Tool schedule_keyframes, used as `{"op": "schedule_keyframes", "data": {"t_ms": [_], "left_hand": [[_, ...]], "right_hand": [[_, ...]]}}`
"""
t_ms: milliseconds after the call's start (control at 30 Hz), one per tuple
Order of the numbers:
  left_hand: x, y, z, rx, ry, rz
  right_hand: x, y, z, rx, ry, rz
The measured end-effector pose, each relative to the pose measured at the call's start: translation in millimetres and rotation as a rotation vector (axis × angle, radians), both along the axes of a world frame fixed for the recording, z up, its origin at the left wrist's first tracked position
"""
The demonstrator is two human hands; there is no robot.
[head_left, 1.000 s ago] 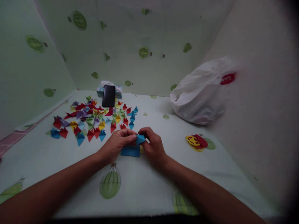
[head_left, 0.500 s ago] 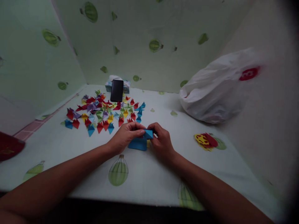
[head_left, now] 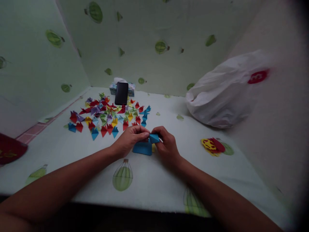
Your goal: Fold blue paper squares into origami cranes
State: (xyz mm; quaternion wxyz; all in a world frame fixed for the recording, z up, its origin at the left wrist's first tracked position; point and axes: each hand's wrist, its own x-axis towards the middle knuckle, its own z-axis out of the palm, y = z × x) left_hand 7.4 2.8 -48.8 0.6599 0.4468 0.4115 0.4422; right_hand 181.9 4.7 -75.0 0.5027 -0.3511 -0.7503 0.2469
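A small folded piece of blue paper (head_left: 154, 138) is held up between my two hands. My left hand (head_left: 132, 137) pinches its left side with thumb and fingers. On the right side, my right hand (head_left: 166, 143) grips it, fingers curled and partly hidden. Just below lies a blue paper stack (head_left: 142, 148) on the table, with a bit of yellow paper (head_left: 153, 148) showing at its right edge. Many folded paper figures (head_left: 103, 112) in red, blue, yellow, green and purple spread over the table beyond my left hand.
A black phone (head_left: 121, 93) leans on a tissue box (head_left: 130, 89) at the back. To the right stand a white plastic bag (head_left: 217, 93) and red and yellow cut-outs (head_left: 212, 146). A dark red object (head_left: 11, 149) sits at the left edge.
The blue paper between my hands now shows a more pointed, diamond-like outline instead of a squarish one. Both hands stay in nearly the same place.
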Motion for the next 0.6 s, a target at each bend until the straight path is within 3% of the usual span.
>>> {"op": "schedule_keyframes", "data": {"t_ms": [400,600], "left_hand": [[1.4,1.4,-3.6,-0.082,-0.070,-0.004],[1.7,0.9,-2.9,-0.101,-0.073,0.002]], "right_hand": [[-1.1,-1.0,4.9,0.147,-0.036,-0.028],[-0.4,0.1,3.9,0.144,-0.079,-0.015]]}}
